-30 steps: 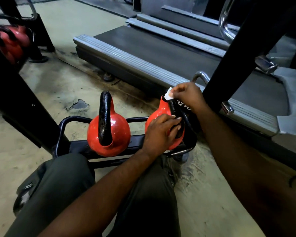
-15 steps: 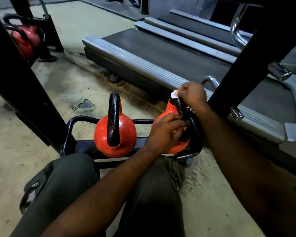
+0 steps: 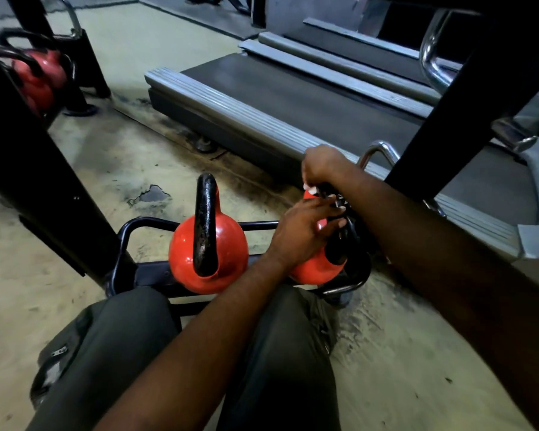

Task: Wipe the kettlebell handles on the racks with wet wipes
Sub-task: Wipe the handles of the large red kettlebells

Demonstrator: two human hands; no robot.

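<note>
Two red kettlebells with black handles sit on a low black rack. The left kettlebell stands free with its handle upright. My left hand lies on the right kettlebell, fingers stretched over its body and the side of its black handle. My right hand is curled over the top of that handle, pinching a white wet wipe against it; only a small edge of the wipe shows under the fingers.
A treadmill deck lies right behind the rack. A black slanted post rises at left and another at right. More red kettlebells sit on a rack at far left. My knees are against the rack's front.
My right hand has slid over the top of the handle with the wipe, hiding more of it. My left hand's fingers have spread flatter. The view shifted slightly.
</note>
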